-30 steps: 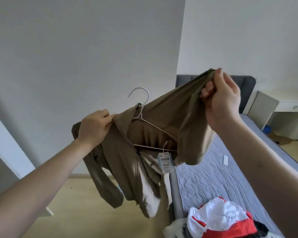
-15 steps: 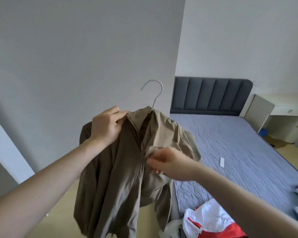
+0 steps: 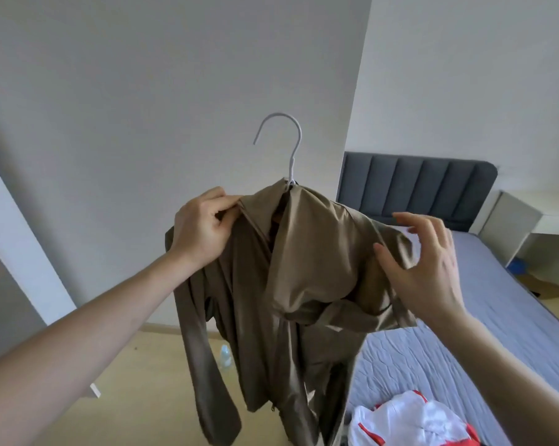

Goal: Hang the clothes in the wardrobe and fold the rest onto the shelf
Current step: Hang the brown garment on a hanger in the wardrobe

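Observation:
A brown jacket (image 3: 303, 284) hangs on a white hanger (image 3: 291, 149), whose hook sticks up above the collar. My left hand (image 3: 204, 233) pinches the jacket's left shoulder by the collar and holds it up in front of me. At the jacket's right shoulder is my right hand (image 3: 423, 265), its fingers spread and relaxed, touching the bunched fabric there. The left sleeve hangs down loose. The right side of the jacket is crumpled up.
A bed (image 3: 464, 342) with a grey-blue mattress and dark headboard (image 3: 416, 188) stands on the right. White and red clothes (image 3: 410, 423) lie at its near end. A white desk (image 3: 535, 214) is beyond the bed. A small bottle (image 3: 225, 355) stands on the wooden floor.
My right hand let go of the jacket's front and rose to its right shoulder, opening out. The jacket sits fully over the hanger; a second ago its right side was lifted high.

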`<state>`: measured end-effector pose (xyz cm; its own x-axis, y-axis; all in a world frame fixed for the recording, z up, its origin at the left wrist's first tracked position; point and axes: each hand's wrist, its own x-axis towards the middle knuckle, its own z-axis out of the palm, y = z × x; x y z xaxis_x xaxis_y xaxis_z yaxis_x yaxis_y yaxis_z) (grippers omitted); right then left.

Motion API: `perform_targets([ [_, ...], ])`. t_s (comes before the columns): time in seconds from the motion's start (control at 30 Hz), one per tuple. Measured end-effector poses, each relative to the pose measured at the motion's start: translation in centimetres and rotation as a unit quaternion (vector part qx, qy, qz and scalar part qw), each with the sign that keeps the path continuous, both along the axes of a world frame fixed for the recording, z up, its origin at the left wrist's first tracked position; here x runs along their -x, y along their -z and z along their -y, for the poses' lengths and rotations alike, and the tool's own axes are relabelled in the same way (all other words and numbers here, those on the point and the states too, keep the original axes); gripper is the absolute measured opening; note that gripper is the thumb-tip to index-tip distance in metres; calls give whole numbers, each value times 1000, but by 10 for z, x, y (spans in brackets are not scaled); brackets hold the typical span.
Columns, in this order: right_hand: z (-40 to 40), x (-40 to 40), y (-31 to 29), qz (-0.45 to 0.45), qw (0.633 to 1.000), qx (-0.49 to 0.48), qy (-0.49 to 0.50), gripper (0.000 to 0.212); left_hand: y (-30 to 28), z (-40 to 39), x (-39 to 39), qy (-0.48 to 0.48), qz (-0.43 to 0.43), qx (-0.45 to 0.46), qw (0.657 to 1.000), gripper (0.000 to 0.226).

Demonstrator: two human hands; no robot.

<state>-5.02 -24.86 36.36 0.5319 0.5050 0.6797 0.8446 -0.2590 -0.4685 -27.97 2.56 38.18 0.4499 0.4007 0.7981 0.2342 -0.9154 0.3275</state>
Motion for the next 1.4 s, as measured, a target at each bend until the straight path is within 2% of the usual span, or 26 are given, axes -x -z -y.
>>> perform_targets([
  [0.03,-4,-8,-1,-13,999,48,-19,41,-2,2,-1,5,-3,3,1000,27],
  [0.13,-16,-14,-4,-50,990,102,-79,11,-5,8,-3,13,-20,7,1000,24],
  [0.2,-20,-14,-4,-55,984,127,-116,24,-3,11,-3,14,-47,20,999,24],
  [0.33,-29,-9,1,-107,954,185,-211,34,6,12,1,13,-88,47,995,28],
  [0.43,-44,-6,3,-189,926,173,-278,45,8,11,8,-9,-95,79,992,33],
  [0.53,-66,7,7,-228,902,163,-329,47,13,13,28,-77,-127,91,985,40],
  [0.67,-101,34,25,-282,866,161,-381,44,17,13,73,-150,-133,141,969,23],
  [0.83,-140,82,49,-337,810,161,-453,32,18,28,140,-232,-119,185,948,17],
  [1.03,-193,154,57,-346,777,169,-497,40,18,40,215,-275,-59,262,923,22],
  [1.17,-230,203,53,-349,758,162,-527,45,15,32,264,-295,-36,282,912,25],
  [1.27,-257,245,48,-345,742,166,-550,47,14,16,305,-304,-53,319,896,28],
  [1.37,-287,293,45,-348,727,174,-566,50,10,-5,347,-302,-76,342,887,17],
  [1.4,-298,310,45,-348,721,177,-572,50,8,-13,360,-305,-82,340,886,20],
])
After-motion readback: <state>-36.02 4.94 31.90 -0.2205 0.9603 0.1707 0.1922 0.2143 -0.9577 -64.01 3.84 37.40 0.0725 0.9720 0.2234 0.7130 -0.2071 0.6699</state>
